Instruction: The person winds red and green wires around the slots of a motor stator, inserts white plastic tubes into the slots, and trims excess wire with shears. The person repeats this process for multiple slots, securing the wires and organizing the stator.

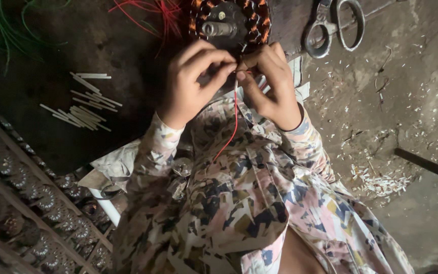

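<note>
Both hands, left hand and right hand, pinched one red wire below the wound motor stator; scissors lay at two o'clock.

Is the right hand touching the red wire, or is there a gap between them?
Touching. The head view shows the right hand pinching the top end of the red wire between its fingertips, with the wire hanging down from there.

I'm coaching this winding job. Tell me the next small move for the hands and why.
Probably draw the red wire taut. Both hands, left hand and right hand, pinch it at the coil, while its tail hangs slack over the patterned shirt. That slack likely needs taking up first.
</note>
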